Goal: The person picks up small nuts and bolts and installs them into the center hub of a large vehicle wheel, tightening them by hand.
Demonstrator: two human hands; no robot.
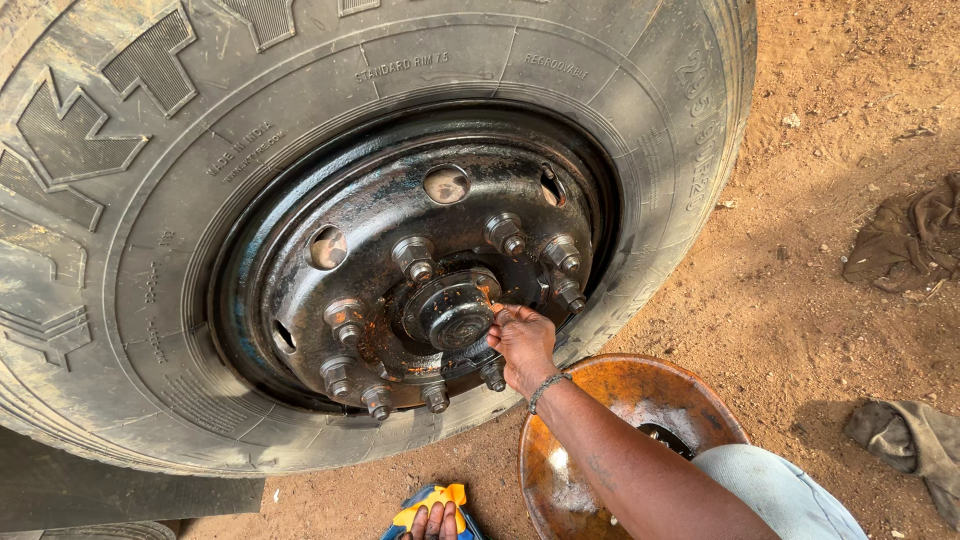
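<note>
Gripping the edge of the hub cap point(452, 311) with my right hand point(521, 345), I have my fingertips curled onto its rim at the centre of the wheel, my wrist wearing a beaded bracelet point(547, 387). Just under my hand sits one lug nut point(493, 375), and the rest of the nuts ring the cap to the left of and above my fingers on the dark, greasy steel rim point(380, 205), which has round holes cut through it. Below my forearm, close to me, lies a rusty orange metal pan point(620, 400) on the ground, partly covered by my arm and my pale trouser knee point(775, 490). My left hand point(435, 520) shows only its fingertips at the bottom edge, resting on a blue and yellow cloth point(432, 498); whether it is clenched I cannot tell. Around the rim spreads the big worn tyre point(150, 250). Far to the right of my hand, on the reddish dirt point(800, 300), lie two dark rags point(905, 240), well apart from the wheel.
</note>
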